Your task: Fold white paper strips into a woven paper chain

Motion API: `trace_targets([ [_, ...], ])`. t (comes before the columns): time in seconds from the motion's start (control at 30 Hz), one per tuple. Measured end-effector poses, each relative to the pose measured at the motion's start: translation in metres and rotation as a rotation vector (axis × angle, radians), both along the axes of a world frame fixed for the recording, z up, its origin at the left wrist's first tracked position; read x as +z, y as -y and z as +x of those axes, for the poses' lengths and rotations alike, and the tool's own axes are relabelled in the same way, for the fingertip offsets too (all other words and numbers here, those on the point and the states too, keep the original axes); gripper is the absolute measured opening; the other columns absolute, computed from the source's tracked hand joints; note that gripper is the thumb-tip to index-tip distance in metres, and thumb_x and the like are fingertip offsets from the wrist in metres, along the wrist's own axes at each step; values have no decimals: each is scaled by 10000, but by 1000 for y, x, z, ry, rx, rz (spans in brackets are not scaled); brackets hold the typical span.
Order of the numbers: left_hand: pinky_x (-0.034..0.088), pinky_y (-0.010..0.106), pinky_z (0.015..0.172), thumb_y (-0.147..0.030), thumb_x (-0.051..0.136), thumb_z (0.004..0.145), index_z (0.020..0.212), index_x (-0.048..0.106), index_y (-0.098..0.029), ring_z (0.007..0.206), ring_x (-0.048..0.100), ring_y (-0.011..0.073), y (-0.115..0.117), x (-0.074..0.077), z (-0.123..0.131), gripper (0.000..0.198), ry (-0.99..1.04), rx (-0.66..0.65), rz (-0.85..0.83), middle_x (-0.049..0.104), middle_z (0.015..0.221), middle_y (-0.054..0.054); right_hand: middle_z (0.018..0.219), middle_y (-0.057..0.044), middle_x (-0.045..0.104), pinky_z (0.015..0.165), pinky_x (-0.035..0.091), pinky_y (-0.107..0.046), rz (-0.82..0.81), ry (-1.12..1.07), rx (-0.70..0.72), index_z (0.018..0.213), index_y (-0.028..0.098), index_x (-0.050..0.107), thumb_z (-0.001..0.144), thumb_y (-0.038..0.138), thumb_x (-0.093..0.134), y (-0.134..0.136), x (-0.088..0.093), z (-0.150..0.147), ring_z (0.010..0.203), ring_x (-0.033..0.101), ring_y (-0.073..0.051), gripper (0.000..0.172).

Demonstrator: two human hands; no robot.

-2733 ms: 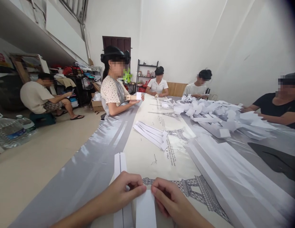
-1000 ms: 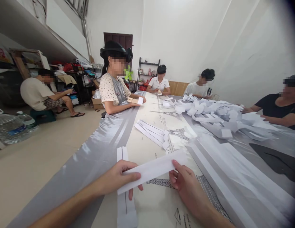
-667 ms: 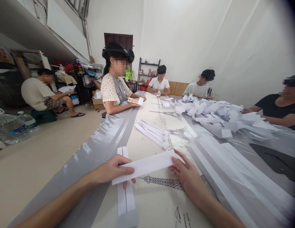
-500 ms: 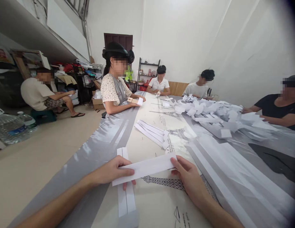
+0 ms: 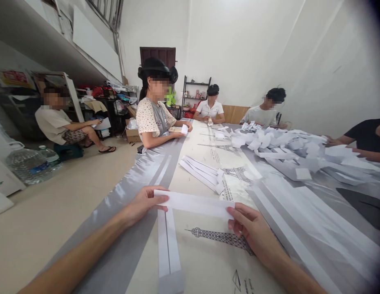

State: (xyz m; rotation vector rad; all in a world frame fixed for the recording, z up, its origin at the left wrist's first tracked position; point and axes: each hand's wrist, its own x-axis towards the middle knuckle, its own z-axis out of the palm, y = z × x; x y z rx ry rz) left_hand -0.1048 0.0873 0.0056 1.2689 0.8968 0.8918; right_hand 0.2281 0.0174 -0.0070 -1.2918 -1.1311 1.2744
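Note:
A long white paper strip (image 5: 194, 203) stretches crosswise between my two hands, just above the table. My left hand (image 5: 145, 203) pinches its left end with closed fingers. My right hand (image 5: 251, 228) grips its right end, fingers curled round it. Under the strip lie two more white strips (image 5: 168, 245) side by side, running toward me. The tablecloth (image 5: 205, 253) beneath is cream with a printed Eiffel tower and grey satin bands.
A stack of strips (image 5: 202, 173) lies mid-table. A big heap of white paper pieces (image 5: 282, 147) fills the right side. Several people sit round the table; the nearest one (image 5: 155, 116) holds a small paper. Water bottles (image 5: 30, 163) stand on the floor at left.
The strip was held lengthwise toward me, then turned crosswise and tilted; now it is level and slightly farther from me. My view has shifted a little leftward.

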Motion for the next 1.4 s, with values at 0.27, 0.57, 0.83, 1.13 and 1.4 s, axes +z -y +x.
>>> trace_targets([
  [0.27, 561, 276, 878, -232, 812, 799, 965, 770, -146, 784, 698, 139, -4, -4, -5, 192, 194, 62, -125, 754, 1045, 91, 479, 31, 533, 487, 318, -275, 23, 135, 92, 853, 215, 698, 882, 580, 684, 3, -1, 0, 452, 423, -135, 366],
  [0.57, 544, 320, 959, -221, 735, 791, 869, 804, -123, 971, 707, 230, -3, 2, -6, 144, 266, 32, -78, 729, 1199, 167, 515, 15, 557, 464, 304, -265, -23, -138, 151, 1161, 170, 745, 875, 450, 720, 4, -7, 6, 469, 461, -134, 402],
  [0.83, 548, 313, 917, -374, 821, 790, 974, 796, -147, 1059, 668, 255, -4, 1, -5, 294, 38, 56, 55, 705, 1239, 140, 566, 15, 561, 512, 369, -283, 44, 4, 135, 1170, 184, 747, 868, 544, 716, 4, -3, 2, 505, 465, -139, 471],
  [1.13, 500, 367, 1038, -233, 876, 749, 1317, 566, -213, 941, 713, 184, 4, -9, 15, 647, 304, 362, 41, 743, 946, 24, 482, 60, 441, 526, 333, -290, 46, 189, 51, 963, 206, 759, 782, 559, 783, 9, 8, -9, 476, 387, -124, 397],
  [1.4, 501, 340, 1003, -371, 795, 846, 918, 785, -169, 931, 699, 201, 24, -12, 36, 215, 179, 145, -1, 771, 996, 68, 514, 55, 448, 474, 285, -263, 68, 234, 165, 861, 217, 723, 853, 543, 709, 17, 10, -21, 452, 327, -100, 327],
])
